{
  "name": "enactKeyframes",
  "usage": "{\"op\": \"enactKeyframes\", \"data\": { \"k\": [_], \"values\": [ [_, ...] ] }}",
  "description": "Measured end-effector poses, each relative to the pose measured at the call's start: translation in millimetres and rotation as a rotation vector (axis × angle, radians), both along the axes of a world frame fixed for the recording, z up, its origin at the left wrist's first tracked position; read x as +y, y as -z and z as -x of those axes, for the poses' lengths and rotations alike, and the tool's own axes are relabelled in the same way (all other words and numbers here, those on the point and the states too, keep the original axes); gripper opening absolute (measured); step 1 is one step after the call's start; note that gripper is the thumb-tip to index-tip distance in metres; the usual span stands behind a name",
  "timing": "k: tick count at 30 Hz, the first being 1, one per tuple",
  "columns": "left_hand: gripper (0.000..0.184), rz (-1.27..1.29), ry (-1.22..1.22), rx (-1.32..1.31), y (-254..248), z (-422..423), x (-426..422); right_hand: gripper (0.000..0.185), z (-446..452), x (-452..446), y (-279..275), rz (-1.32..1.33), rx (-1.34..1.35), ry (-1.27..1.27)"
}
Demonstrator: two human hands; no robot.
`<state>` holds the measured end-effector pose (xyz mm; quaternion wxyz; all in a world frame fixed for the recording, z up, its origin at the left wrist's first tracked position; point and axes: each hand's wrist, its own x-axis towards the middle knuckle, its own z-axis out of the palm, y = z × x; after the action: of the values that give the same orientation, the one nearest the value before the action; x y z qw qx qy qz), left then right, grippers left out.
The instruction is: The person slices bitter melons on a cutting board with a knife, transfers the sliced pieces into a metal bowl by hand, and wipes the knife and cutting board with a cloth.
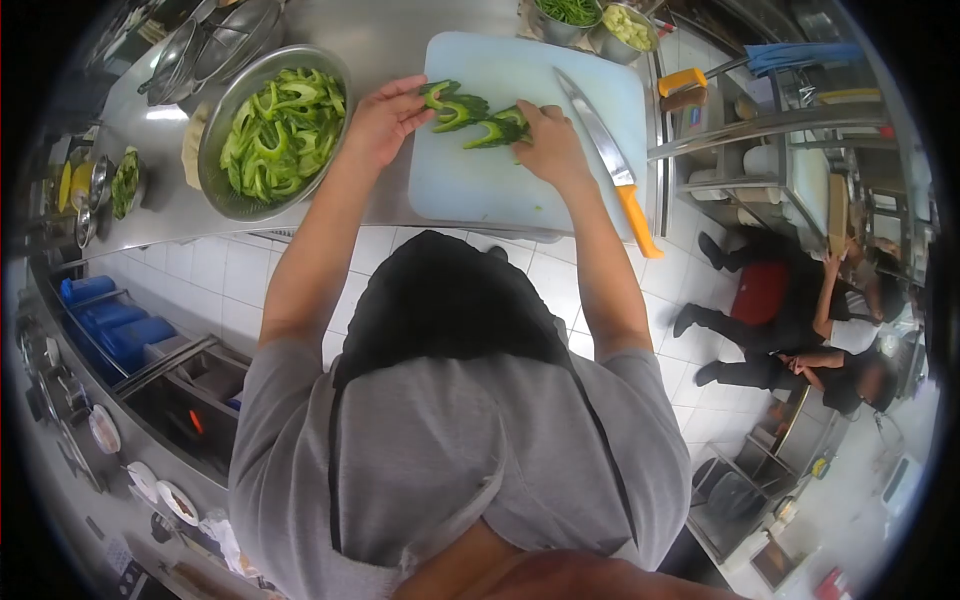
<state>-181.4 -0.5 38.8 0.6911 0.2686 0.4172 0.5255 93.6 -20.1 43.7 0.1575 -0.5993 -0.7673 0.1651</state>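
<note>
On the pale blue cutting board (pixel 470 190), curved green vegetable slices (pixel 455 108) lie between my two hands. My left hand (pixel 388 120) has its fingers apart at the left end of the slices, palm partly up. Over the right end of the slices, my right hand (pixel 548 143) is bent down with its fingers closed round some of them. A knife (pixel 600 135) with an orange handle rests to the right of my right hand, its handle past the board's edge. Left of the board, a metal bowl (pixel 207 165) holds many cut green slices.
Small bowls of green pieces (pixel 568 10) and pale chunks (pixel 628 28) stand behind the board. Metal strainers (pixel 215 45) are at the back left, a smaller bowl (pixel 126 185) at far left. Two people (pixel 790 290) are at the right, beside metal shelving.
</note>
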Motion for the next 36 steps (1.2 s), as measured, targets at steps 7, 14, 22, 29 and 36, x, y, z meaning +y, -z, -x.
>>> {"op": "enactKeyframes", "data": {
  "k": [7, 14, 22, 29, 36],
  "values": [
    [0.031, 0.02, 0.017, 0.165, 19, 6, 12, 0.065, 5, 9, 6, 0.054, 0.024, 0.018],
    [0.042, 0.041, 0.11, 0.199, 20, 3, 19, 0.05, 53, -3, -20, 0.061, -0.083, 0.129],
    [0.083, -0.482, 0.333, 1.399, 14, -16, 27, 0.045, 34, 23, 2, 0.113, -0.057, 0.058],
    [0.076, -0.529, 0.484, 1.498, -7, -32, 25, 0.041, 1, 25, -5, 0.407, 0.5, 0.156],
    [0.06, -0.606, 0.495, 1.555, -4, -38, 29, 0.036, -15, 12, -7, 0.739, 1.175, 0.32]
  ]
}}
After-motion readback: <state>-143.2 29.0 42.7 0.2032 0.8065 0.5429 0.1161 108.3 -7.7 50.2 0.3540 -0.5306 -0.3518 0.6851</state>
